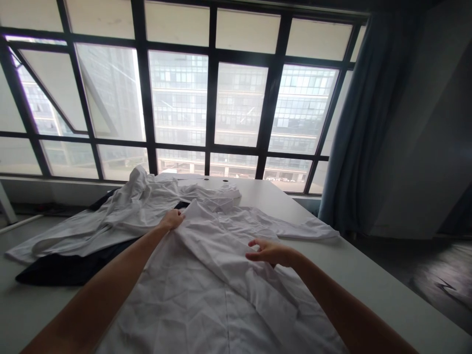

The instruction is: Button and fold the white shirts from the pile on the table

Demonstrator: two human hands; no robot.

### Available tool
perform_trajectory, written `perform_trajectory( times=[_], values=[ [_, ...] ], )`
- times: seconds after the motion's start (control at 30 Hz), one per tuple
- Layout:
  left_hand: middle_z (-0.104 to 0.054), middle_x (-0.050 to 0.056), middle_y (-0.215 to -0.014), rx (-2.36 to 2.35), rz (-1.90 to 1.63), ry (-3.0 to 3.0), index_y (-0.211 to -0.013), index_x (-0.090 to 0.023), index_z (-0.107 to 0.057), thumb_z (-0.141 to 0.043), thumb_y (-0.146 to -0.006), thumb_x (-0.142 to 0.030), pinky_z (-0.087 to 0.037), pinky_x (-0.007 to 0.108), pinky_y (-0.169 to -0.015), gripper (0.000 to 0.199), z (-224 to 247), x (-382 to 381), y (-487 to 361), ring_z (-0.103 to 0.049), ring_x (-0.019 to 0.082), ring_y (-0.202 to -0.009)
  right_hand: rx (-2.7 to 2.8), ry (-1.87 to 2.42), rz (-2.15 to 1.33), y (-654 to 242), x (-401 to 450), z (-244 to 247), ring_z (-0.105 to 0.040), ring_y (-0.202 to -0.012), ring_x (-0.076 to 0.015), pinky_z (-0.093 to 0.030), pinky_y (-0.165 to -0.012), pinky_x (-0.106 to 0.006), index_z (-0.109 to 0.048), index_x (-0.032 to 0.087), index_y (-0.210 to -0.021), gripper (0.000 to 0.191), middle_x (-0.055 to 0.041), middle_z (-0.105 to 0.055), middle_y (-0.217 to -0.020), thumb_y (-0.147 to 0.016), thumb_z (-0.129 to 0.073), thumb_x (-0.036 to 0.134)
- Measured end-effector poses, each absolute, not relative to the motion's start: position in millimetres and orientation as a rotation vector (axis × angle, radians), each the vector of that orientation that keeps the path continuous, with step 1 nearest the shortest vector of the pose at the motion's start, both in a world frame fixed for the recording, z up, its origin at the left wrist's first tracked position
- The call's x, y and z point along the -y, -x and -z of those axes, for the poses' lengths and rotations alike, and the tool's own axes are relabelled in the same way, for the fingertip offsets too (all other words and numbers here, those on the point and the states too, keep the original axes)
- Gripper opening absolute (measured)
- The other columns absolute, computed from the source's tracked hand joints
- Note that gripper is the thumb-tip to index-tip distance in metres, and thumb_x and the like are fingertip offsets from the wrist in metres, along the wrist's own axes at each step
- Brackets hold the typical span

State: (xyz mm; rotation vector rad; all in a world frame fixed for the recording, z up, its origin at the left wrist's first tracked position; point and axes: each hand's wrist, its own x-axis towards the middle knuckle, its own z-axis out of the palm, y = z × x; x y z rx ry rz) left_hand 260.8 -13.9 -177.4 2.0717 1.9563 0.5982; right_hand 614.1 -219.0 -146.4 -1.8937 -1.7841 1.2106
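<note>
A white long-sleeved shirt (177, 290) lies spread over the table in front of me, its collar toward the window and one sleeve stretched out to the right. My left hand (173, 219) is closed on the shirt near its left shoulder, pinching the cloth. Over the right side of the shirt, my right hand (273, 252) has its thumb and forefinger apart, with no cloth visible between them. Its other fingers are hidden underneath, so contact with the fabric is unclear. Wrinkles and a loose fold run across the shirt between both hands.
Left of the shirt, more crumpled white clothes (136, 201) lie on a dark navy cloth (62, 268). The white table (372, 280) reaches toward a large black-framed window (212, 98). A blue-grey curtain (363, 123) hangs at the right, beyond the table's edge.
</note>
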Motion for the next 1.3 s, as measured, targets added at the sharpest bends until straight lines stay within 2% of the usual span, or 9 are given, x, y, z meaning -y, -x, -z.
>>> perform_trajectory(
  times=[0.13, 0.27, 0.37, 0.47, 0.63, 0.77, 1.03, 1.17, 1.3],
  values=[
    [-0.073, 0.008, -0.08, -1.859, -0.483, -1.935, -0.08, -0.015, -0.071, -0.066, -0.081, -0.043, -0.051, 0.026, -0.064, 0.028, 174.0, 22.1, -254.4, -0.07, 0.023, -0.078, 1.89, 1.958, -1.217, -616.5, 224.4, 144.5, -0.065, -0.084, -0.0192, -0.051, -0.059, -0.023, -0.05, 0.021, -0.137, 0.087, -0.0108, -0.063, -0.117, -0.059, -0.087, 0.036],
    [-0.072, 0.005, -0.085, -1.434, -0.48, -1.572, -0.094, -0.017, -0.069, -0.084, -0.058, -0.051, -0.052, 0.025, -0.055, 0.052, 167.6, 31.6, -236.0, -0.067, 0.021, -0.071, 1.902, 1.826, -1.323, -619.3, 225.9, 144.7, -0.064, -0.104, -0.0247, -0.054, -0.082, -0.032, -0.05, 0.019, -0.138, 0.078, -0.0123, -0.063, -0.123, -0.067, -0.081, 0.03],
    [-0.071, 0.003, -0.086, -1.315, -0.454, -1.47, -0.1, -0.018, -0.068, -0.091, -0.042, -0.048, -0.052, 0.025, -0.055, 0.069, 165.0, 35.7, -221.4, -0.066, 0.02, -0.07, 1.999, 1.729, -1.253, -620.8, 226.5, 140.8, -0.054, -0.126, -0.0291, -0.043, -0.105, -0.038, -0.051, 0.017, -0.14, 0.075, -0.0148, -0.054, -0.14, -0.071, -0.077, 0.034],
    [-0.067, 0.002, -0.075, -1.588, -0.429, -1.648, -0.105, -0.017, -0.067, -0.089, -0.045, -0.046, -0.043, 0.022, -0.046, 0.07, 165.6, 37.5, -214.0, -0.061, 0.017, -0.06, 2.13, 1.814, -1.175, -620.8, 227.6, 134.8, -0.045, -0.135, -0.0325, -0.033, -0.114, -0.043, -0.052, 0.017, -0.141, 0.075, -0.0146, -0.047, -0.148, -0.075, -0.073, 0.045],
    [-0.06, 0.002, -0.064, -1.821, -0.237, -1.936, -0.092, -0.014, -0.07, -0.075, -0.068, -0.049, -0.04, 0.022, -0.044, 0.043, 168.2, 42.0, -217.0, -0.056, 0.017, -0.055, 2.185, 1.928, -1.284, -622.9, 231.2, 130.9, -0.053, -0.126, -0.0337, -0.048, -0.099, -0.042, -0.048, 0.019, -0.144, 0.09, -0.0171, -0.049, -0.144, -0.07, -0.075, 0.062],
    [-0.063, 0.004, -0.065, -1.86, -0.157, -2.003, -0.079, -0.015, -0.067, -0.064, -0.078, -0.05, -0.046, 0.025, -0.049, 0.035, 168.3, 42.7, -223.2, -0.059, 0.018, -0.056, 2.177, 2.04, -1.356, -625.4, 232.6, 133.8, -0.059, -0.111, -0.0313, -0.054, -0.08, -0.036, -0.033, 0.022, -0.152, 0.116, -0.0166, -0.052, -0.133, -0.055, -0.088, 0.052],
    [-0.073, 0.008, -0.095, -1.919, -0.23, -2.185, -0.084, -0.019, -0.069, -0.072, -0.066, -0.036, -0.05, 0.026, -0.078, 0.025, 174.7, 39.4, -225.3, -0.067, 0.026, -0.095, 2.074, 1.353, -1.597, -620.1, 242.6, 109.6, -0.06, -0.089, -0.015, -0.051, -0.08, -0.027, -0.048, 0.021, -0.143, 0.076, -0.0026, -0.06, -0.102, -0.078, -0.073, 0.052],
    [-0.074, 0.008, -0.092, -1.918, -0.24, -2.168, -0.08, -0.019, -0.07, -0.074, -0.062, -0.036, -0.05, 0.029, -0.08, 0.026, 179.6, 37.1, -225.5, -0.067, 0.028, -0.095, 2.229, 1.71, -1.492, -625.7, 248.5, 104.7, -0.065, -0.083, -0.0181, -0.053, -0.068, -0.026, -0.062, 0.025, -0.131, 0.075, -0.0023, -0.064, -0.096, -0.062, -0.086, 0.043],
    [-0.072, 0.007, -0.076, -1.901, -0.257, -2.127, -0.065, -0.019, -0.067, -0.072, -0.065, -0.043, -0.05, 0.029, -0.077, 0.025, 181.6, 25.8, -229.4, -0.068, 0.028, -0.087, 2.169, 1.952, -1.507, -631.8, 248.8, 108.3, -0.068, -0.062, -0.0173, -0.054, -0.055, -0.028, -0.05, 0.027, -0.142, 0.084, -0.005, -0.068, -0.101, -0.066, -0.084, 0.04]
  ],
)
